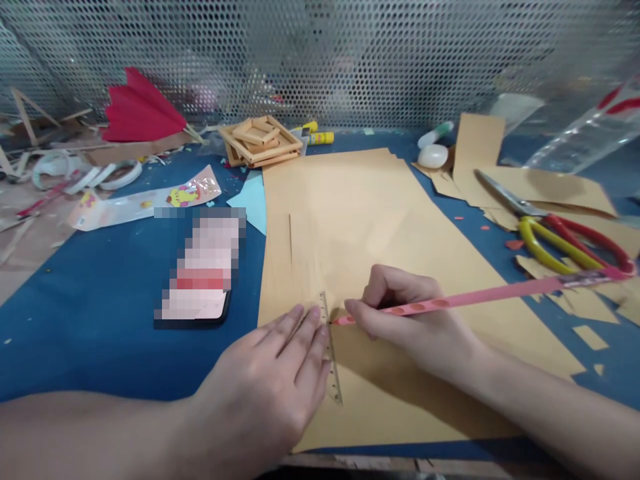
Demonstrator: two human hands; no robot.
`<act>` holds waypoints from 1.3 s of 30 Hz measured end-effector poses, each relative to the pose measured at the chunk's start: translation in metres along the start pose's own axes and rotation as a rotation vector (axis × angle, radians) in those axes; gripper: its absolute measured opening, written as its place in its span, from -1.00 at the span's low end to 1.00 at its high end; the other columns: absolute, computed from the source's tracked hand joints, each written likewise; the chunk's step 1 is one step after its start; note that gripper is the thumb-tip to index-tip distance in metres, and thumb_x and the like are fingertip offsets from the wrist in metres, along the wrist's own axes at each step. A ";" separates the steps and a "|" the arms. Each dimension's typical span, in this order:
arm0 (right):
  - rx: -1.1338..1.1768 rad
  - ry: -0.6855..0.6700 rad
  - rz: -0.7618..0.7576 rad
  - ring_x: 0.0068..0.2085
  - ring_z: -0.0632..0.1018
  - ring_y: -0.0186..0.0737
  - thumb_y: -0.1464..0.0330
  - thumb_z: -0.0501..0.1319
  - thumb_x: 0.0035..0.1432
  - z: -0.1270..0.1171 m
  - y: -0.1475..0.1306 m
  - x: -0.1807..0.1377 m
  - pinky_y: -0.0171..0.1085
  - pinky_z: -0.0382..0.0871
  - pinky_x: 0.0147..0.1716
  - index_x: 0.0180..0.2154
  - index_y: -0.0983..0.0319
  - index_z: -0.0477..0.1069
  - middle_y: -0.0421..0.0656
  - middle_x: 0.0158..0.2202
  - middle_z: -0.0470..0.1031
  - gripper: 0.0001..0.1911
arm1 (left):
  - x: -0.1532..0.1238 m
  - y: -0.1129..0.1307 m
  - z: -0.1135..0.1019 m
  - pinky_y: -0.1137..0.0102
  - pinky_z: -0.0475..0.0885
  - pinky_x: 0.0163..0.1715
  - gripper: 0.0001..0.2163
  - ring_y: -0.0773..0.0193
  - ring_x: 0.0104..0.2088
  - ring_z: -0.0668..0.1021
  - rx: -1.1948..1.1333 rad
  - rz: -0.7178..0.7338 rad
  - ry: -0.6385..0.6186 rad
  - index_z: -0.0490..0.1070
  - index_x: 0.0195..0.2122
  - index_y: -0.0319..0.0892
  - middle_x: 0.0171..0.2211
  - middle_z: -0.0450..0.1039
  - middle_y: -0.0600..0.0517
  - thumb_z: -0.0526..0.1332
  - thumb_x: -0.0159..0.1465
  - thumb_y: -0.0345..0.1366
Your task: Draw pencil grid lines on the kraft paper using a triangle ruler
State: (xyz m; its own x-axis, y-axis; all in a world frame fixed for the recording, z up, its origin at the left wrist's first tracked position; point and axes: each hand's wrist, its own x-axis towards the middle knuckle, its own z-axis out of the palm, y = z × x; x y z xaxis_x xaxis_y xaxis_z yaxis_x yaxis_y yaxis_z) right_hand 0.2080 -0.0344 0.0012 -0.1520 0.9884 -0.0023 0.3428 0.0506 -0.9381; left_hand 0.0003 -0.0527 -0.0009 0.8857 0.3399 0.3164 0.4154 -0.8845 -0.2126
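A large sheet of tan kraft paper [360, 220] lies in front of me. On it rests a clear ruler [336, 387], running roughly away from me. My left hand [280, 373] lies flat over the ruler, fingers stretched out and pressing it to the paper; part of the ruler is hidden beneath them. My right hand [405, 313] is closed around a pink pencil [470, 295]. The pencil's tip touches or nearly touches the ruler's right edge, beside my left fingertips. A narrow slit or strip edge shows in the paper beyond my left hand.
Left of the paper lies a phone [200, 267] with a blurred screen. Scissors [540, 223] and kraft paper scraps [590, 333] lie right. Behind are stacked wooden frames [263, 140], a yellow glue stick [320, 137], a red folded fan [143, 110] and tape rolls [117, 175]. Perforated metal [320, 60] closes the back.
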 end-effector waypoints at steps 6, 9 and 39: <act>0.003 0.003 0.009 -0.59 0.23 -0.43 0.44 0.23 0.06 0.000 0.001 0.000 -0.38 0.07 -0.61 -0.60 0.21 0.12 -0.32 -0.65 0.26 -0.68 | 0.000 -0.001 0.000 0.17 0.46 0.01 -0.72 -0.08 0.06 0.44 0.001 0.008 -0.028 0.40 -0.03 -0.49 0.01 0.37 -0.34 0.07 0.31 -0.46; 0.014 -0.008 0.018 -0.59 0.24 -0.42 0.43 0.23 0.05 0.000 0.001 -0.001 -0.36 0.08 -0.61 -0.61 0.20 0.11 -0.31 -0.66 0.27 -0.68 | -0.001 -0.001 0.001 0.17 0.45 0.02 -0.71 -0.08 0.07 0.42 -0.006 -0.001 -0.044 0.38 -0.01 -0.49 0.03 0.35 -0.35 0.06 0.31 -0.45; -0.063 -0.201 -0.020 -0.62 0.12 -0.47 0.47 0.28 -0.05 -0.005 0.000 -0.004 -0.40 -0.06 -0.70 -0.63 0.21 0.12 -0.33 -0.68 0.18 -0.67 | 0.002 0.000 -0.004 0.16 0.48 -0.02 -0.73 -0.05 0.03 0.46 -0.008 0.014 -0.047 0.44 -0.09 -0.47 -0.03 0.42 -0.30 -0.01 0.32 -0.53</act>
State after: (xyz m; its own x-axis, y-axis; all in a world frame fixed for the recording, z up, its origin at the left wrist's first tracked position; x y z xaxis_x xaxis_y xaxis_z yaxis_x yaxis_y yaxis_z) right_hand 0.2129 -0.0381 0.0028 -0.3391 0.9389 -0.0588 0.3945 0.0852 -0.9149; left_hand 0.0008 -0.0531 0.0037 0.9001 0.3424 0.2696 0.4017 -0.8916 -0.2089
